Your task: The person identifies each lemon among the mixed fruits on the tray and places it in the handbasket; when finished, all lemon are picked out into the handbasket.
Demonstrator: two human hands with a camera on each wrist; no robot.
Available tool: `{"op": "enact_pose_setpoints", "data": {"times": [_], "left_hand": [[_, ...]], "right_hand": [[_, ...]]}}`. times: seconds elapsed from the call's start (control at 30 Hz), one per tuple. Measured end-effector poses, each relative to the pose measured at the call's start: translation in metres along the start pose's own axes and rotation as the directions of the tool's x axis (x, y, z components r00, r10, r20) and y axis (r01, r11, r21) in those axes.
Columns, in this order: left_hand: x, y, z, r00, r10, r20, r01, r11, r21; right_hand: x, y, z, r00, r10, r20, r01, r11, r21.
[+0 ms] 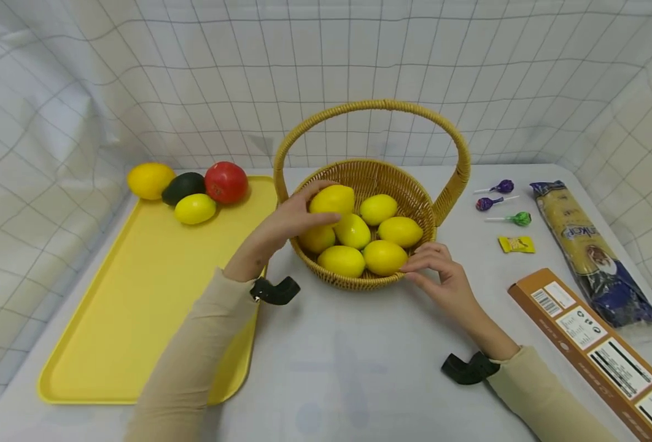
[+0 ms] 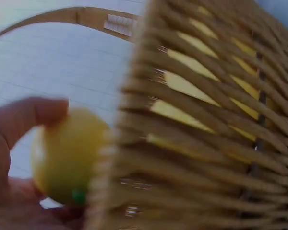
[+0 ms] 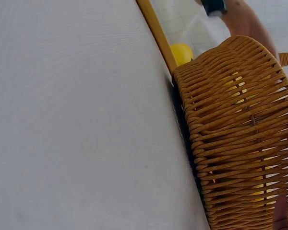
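Note:
My left hand (image 1: 295, 216) grips a yellow lemon (image 1: 334, 199) between thumb and fingers at the left rim of the wicker basket (image 1: 372, 169). Close up in the left wrist view, that lemon (image 2: 69, 153) shows a green spot, blurred beside the woven wall. Several lemons (image 1: 400, 232) lie inside the basket, whose tall handle (image 1: 372, 105) arches above. At the front right rim my right hand (image 1: 442, 276) holds the basket's edge, fingers on top and thumb outside. The right wrist view catches a fingertip (image 3: 281, 213) against the weave (image 3: 245, 134).
A yellow tray (image 1: 155, 294) lies left, with a red tomato (image 1: 226, 183), a dark green avocado-like fruit (image 1: 183, 188) and two yellow lemons (image 1: 195, 209) at its back. To the right are lollipops (image 1: 519, 218), a yellow candy (image 1: 516, 244), a pasta packet (image 1: 586, 239) and a long orange-brown box (image 1: 591, 344).

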State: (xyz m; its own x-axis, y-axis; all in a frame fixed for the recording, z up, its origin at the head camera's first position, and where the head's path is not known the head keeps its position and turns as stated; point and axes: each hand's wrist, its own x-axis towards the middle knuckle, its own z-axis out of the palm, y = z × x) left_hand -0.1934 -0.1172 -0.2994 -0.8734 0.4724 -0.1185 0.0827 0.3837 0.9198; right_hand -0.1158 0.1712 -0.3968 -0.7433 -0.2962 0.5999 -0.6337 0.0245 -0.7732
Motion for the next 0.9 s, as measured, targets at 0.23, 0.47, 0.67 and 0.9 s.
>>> {"op": "enact_pose_setpoints", "data": {"times": [0.23, 0.47, 0.67, 0.9], "left_hand": [[0.036, -0.017, 0.01, 0.991, -0.062, -0.118, 0.068, 0.997, 0.046], [0.046, -0.019, 0.014, 0.981, -0.138, -0.139, 0.167, 0.961, 0.22], [0.019, -0.011, 0.01, 1.0, 0.002, -0.027, 0.007, 0.936, 0.351], [-0.058, 0.002, -0.051, 0.887, 0.446, 0.119, -0.423, 0.888, -0.178]], "right_hand": [[0.0, 0.0, 0.001, 1.0, -0.021, -0.005, 0.021, 1.0, 0.001], [0.001, -0.001, 0.002, 1.0, -0.013, -0.009, 0.013, 1.0, 0.011], [0.0, 0.001, 0.002, 1.0, -0.021, -0.007, 0.021, 1.0, 0.014], [0.01, -0.016, 0.001, 0.998, -0.054, -0.016, 0.054, 0.998, 0.026]]}}
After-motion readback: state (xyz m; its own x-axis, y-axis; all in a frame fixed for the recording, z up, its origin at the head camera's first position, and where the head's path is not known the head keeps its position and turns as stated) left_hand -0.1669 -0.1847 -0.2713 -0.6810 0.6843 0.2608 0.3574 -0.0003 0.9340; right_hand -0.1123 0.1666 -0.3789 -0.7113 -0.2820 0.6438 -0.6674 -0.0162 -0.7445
